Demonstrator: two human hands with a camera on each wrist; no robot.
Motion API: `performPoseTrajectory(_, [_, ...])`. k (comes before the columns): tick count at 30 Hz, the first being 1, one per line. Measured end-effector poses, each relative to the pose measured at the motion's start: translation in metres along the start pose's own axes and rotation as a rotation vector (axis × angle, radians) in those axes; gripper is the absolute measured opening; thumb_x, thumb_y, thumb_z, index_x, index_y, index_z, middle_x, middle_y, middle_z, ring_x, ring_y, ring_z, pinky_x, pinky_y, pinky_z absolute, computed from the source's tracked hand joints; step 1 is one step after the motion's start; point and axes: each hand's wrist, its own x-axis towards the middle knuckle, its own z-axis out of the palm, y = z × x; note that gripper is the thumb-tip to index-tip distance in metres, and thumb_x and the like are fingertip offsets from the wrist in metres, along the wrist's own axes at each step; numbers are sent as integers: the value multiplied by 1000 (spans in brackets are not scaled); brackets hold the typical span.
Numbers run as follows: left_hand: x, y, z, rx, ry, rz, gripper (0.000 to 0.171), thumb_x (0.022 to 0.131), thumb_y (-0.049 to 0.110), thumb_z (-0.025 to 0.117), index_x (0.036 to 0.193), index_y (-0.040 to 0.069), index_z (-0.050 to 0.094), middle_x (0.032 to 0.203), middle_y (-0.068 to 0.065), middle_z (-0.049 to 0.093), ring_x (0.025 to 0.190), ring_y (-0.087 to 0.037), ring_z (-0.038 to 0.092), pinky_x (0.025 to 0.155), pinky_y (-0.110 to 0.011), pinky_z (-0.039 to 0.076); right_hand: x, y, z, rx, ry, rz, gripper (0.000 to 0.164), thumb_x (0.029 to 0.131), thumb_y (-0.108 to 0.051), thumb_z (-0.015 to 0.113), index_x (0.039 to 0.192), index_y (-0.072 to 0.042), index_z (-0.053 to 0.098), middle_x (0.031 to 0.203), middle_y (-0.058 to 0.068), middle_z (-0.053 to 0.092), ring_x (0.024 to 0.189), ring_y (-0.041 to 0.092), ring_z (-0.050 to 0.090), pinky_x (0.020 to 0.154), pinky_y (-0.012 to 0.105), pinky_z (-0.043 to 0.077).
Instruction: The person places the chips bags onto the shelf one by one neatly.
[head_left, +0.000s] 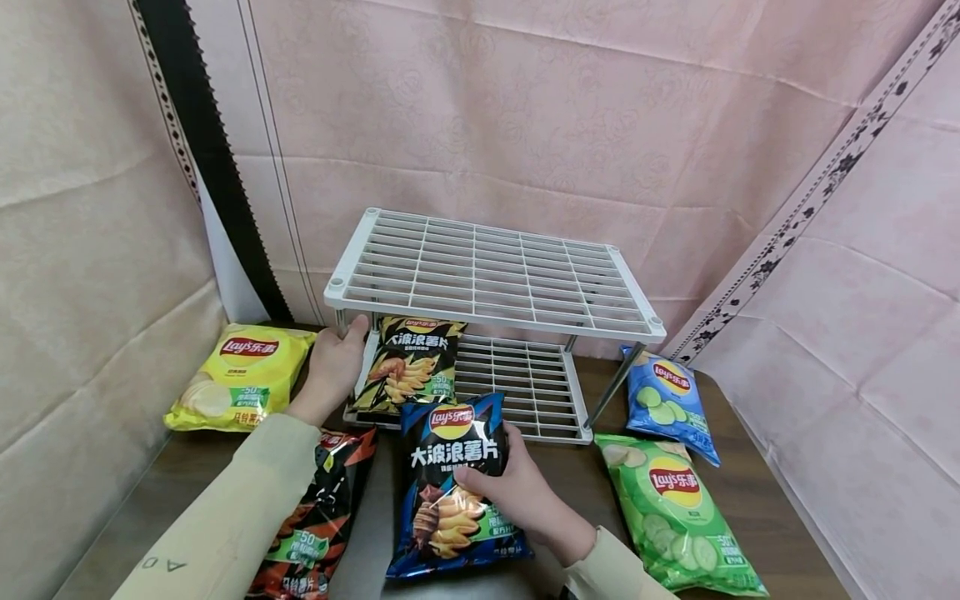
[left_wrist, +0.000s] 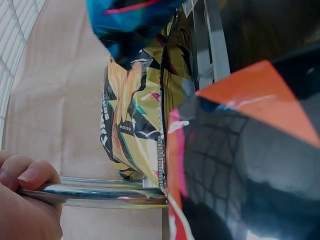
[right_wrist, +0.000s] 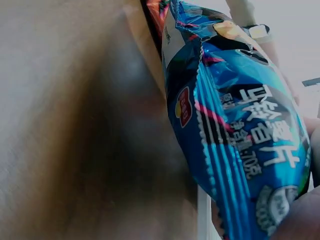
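Note:
My left hand grips the front left metal post of a white two-tier wire rack; its fingers curl round the post in the left wrist view. In my right hand is a blue-and-black chip bag, held by its right side with the thumb across the front. The bag is upright before the rack's lower shelf. On that shelf's left side stands a black-and-gold chip bag, partly overlapped by the blue-and-black one.
A yellow chip bag lies left of the rack. The red-and-black chip bag is near my left forearm, partly covered by the sleeve. To the right are a blue chip bag and a green chip bag. Pink cloth hangs behind.

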Motion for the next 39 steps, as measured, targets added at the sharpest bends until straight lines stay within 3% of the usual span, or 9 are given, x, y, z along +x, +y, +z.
performPoseTrajectory(4, [-1, 2, -1, -3, 1, 7, 60, 100, 54, 38, 57, 14, 31, 45, 6, 27, 36, -12, 22, 36, -32, 22, 1, -6, -8, -51, 35, -1, 98, 83, -39, 77, 150, -20, 8, 135, 17, 44, 107, 27, 59, 87, 42, 50])
performPoseTrajectory(7, [-9, 15, -2, 3, -3, 9, 57, 103, 46, 38, 57, 13, 31, 43, 8, 26, 33, -7, 21, 36, -31, 22, -1, -19, -13, -95, 65, 3, 99, 84, -41, 76, 151, -18, 7, 136, 17, 43, 110, 26, 57, 90, 43, 47])
performPoseTrajectory(11, [-7, 15, -2, 22, -5, 3, 58, 103, 46, 37, 57, 12, 31, 41, 10, 26, 33, -7, 22, 36, -31, 23, 4, -29, -23, -110, 121, -2, 99, 83, -42, 76, 151, -20, 8, 136, 16, 43, 110, 27, 57, 91, 45, 48])
performPoseTrajectory(14, [0, 2, -2, 26, 2, -1, 60, 101, 53, 38, 57, 13, 32, 43, 9, 28, 35, -12, 24, 35, -32, 23, 13, -30, -33, -121, 189, -15, 102, 80, -47, 77, 151, -24, 9, 135, 14, 44, 108, 27, 58, 88, 44, 49])
performPoseTrajectory(20, [-1, 3, -1, 12, 8, -4, 60, 101, 52, 40, 57, 12, 31, 45, 5, 27, 35, -13, 23, 35, -33, 23, 26, -41, -47, -147, 306, -47, 106, 75, -53, 79, 151, -24, 10, 135, 12, 41, 114, 29, 54, 91, 45, 47])
performPoseTrajectory(26, [-1, 2, -1, 16, 12, 20, 63, 98, 60, 38, 57, 12, 32, 43, 7, 28, 33, -12, 24, 35, -33, 23, 43, -50, -58, -141, 326, -59, 109, 75, -54, 78, 151, -24, 5, 135, 15, 39, 116, 30, 52, 93, 46, 46])
performPoseTrajectory(34, [0, 0, 0, 21, 18, 9, 64, 96, 63, 38, 57, 13, 31, 45, 5, 27, 35, -13, 23, 35, -33, 23, 72, -55, -78, -187, 348, 6, 119, 73, -62, 75, 151, -19, -2, 156, 22, 10, 140, 36, 21, 105, 54, 31])
performPoseTrajectory(39, [1, -2, 0, 17, 17, 6, 63, 98, 60, 38, 56, 13, 31, 47, 3, 27, 36, -14, 23, 35, -33, 23, 86, -49, -90, -190, 338, 26, 117, 72, -63, 76, 150, -21, 0, 154, 22, 13, 137, 36, 26, 104, 54, 32])
